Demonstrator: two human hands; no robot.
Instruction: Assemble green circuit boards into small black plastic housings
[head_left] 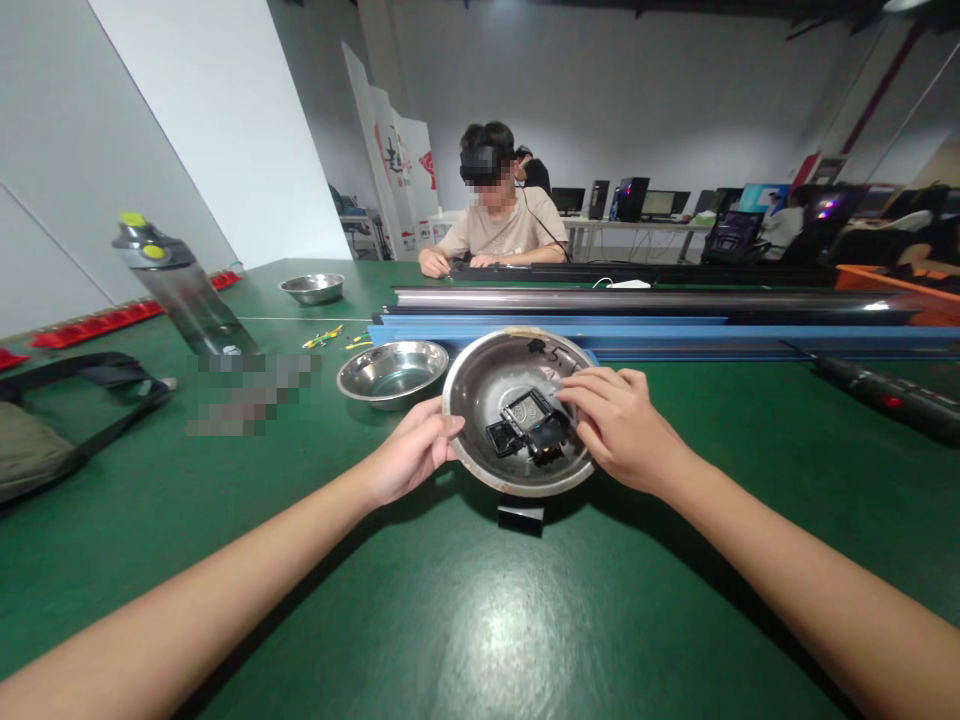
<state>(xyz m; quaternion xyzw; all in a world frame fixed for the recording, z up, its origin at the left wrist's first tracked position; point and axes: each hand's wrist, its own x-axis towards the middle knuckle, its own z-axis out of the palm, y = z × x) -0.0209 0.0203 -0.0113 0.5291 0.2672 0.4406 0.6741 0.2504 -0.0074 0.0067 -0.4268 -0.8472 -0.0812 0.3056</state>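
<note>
A steel bowl (487,375) is tilted toward me over the green table, propped above a small black block (520,516). My left hand (411,450) grips the bowl's left rim, fingers closed on it. My right hand (619,425) reaches over the right rim, fingers curled onto small black electronic parts (529,425) lying inside the bowl. A thin black wire piece (541,349) lies near the bowl's far wall.
A second steel bowl (391,372) stands just left, a third bowl (312,288) farther back. A water bottle (180,285) and a bag (45,430) are at left. A blue and steel rail (675,320) crosses behind. A black tool (885,392) lies right. Another person sits opposite.
</note>
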